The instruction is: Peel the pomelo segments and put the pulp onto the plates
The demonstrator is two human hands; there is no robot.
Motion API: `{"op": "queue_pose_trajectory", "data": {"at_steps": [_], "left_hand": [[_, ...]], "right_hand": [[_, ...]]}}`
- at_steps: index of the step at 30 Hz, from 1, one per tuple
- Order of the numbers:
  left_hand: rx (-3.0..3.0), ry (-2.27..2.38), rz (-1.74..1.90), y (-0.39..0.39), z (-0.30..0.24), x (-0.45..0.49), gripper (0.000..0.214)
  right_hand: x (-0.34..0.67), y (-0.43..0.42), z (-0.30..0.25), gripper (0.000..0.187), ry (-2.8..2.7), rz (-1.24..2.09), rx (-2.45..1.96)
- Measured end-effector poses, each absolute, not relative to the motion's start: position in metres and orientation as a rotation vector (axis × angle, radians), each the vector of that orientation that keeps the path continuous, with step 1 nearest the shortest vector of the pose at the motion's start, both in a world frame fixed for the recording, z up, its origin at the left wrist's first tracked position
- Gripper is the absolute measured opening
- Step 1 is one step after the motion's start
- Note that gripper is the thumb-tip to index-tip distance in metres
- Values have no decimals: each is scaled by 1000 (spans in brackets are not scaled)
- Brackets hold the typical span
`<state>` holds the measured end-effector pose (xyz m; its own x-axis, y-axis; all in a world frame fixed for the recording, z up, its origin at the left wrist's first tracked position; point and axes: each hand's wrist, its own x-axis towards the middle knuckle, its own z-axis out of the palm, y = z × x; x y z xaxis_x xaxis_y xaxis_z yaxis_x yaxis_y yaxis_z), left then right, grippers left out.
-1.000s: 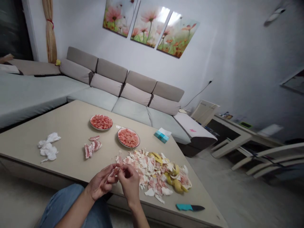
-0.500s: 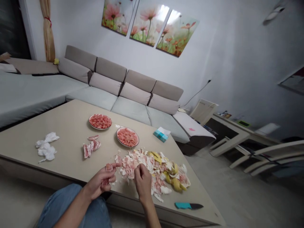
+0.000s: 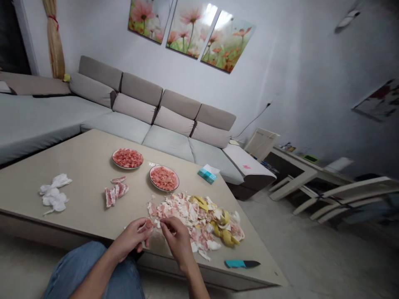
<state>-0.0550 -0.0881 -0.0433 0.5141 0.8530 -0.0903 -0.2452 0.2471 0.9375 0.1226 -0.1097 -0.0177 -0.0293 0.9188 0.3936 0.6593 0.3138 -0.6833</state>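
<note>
My left hand (image 3: pixel 132 238) is closed around a small piece of pink pomelo flesh (image 3: pixel 149 225) over the table's near edge. Close beside it, my right hand (image 3: pixel 177 238) has its thumb and fingertips pinched together at the piece; what lies between them is too small to make out. Just beyond both hands spreads a heap of torn membrane and white pith (image 3: pixel 181 211), with yellow pomelo peel (image 3: pixel 226 234) at its right. Unpeeled pomelo segments (image 3: pixel 116 193) lie farther left. Two plates hold loose pink flesh: a near plate (image 3: pixel 178 185) and a far plate (image 3: pixel 142 164).
A knife (image 3: pixel 241 264) with a turquoise handle and dark blade lies near the table's right front corner. Crumpled tissues (image 3: pixel 56 193) are at the left, and a blue tissue pack (image 3: pixel 208 174) sits at the back right. A grey sofa (image 3: pixel 168 139) stands behind the table (image 3: pixel 87 166).
My right hand has come left from over the peel heap to meet my left hand. My left forefinger, stretched out before, is now curled in. The view has shifted slightly.
</note>
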Motion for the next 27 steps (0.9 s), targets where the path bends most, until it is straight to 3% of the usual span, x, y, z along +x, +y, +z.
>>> {"op": "queue_pose_trajectory", "data": {"at_steps": [7,21,27], "left_hand": [[1077,776,974,-82,-50,-53,36],[1380,861,1097,-82,-61,-51,12],[1287,864,1043,-84,-57,-47,24]], "right_hand": [[102,-112,-16,15,-1797,338,-1329],[93,-109,-20,20,-1991,85,-1574],[98,-105,-22,13,-1917,137,-1595]]}}
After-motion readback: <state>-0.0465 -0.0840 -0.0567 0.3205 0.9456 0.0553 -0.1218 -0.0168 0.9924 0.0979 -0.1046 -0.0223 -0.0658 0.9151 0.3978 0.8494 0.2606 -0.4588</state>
